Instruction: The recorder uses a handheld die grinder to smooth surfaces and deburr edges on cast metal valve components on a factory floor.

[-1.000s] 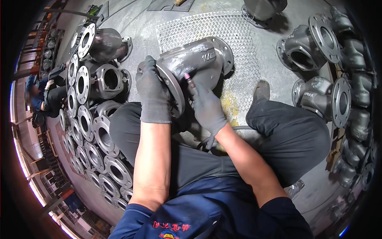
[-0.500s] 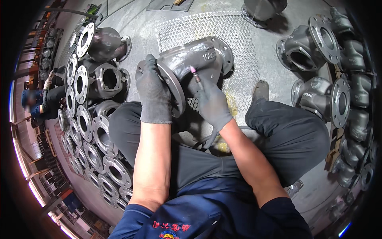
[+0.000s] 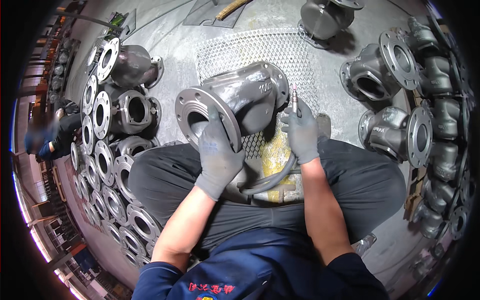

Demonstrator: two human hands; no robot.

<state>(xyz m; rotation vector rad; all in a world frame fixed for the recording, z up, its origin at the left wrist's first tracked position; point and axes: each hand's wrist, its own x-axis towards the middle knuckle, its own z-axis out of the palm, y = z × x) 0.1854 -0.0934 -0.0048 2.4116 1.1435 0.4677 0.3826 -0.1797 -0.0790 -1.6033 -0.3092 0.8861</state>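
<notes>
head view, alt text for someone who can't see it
A gloved left hand touches the near flange of a grey casting; the right hand holds a pink-tipped tool beside it. Mesh lies beneath, other castings either side.

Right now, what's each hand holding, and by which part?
Left grey-gloved hand: grey metal pipe fitting, by the lower-right rim of its near round flange. Right grey-gloved hand: slim silver pink-tipped tool, by its lower body.

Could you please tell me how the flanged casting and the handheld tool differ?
The casting is bulky, the tool slim. The casting is mostly grey, the tool silvery with a pink tip. The left hand touches the casting; the right hand grips the tool. Both look metallic.
</notes>
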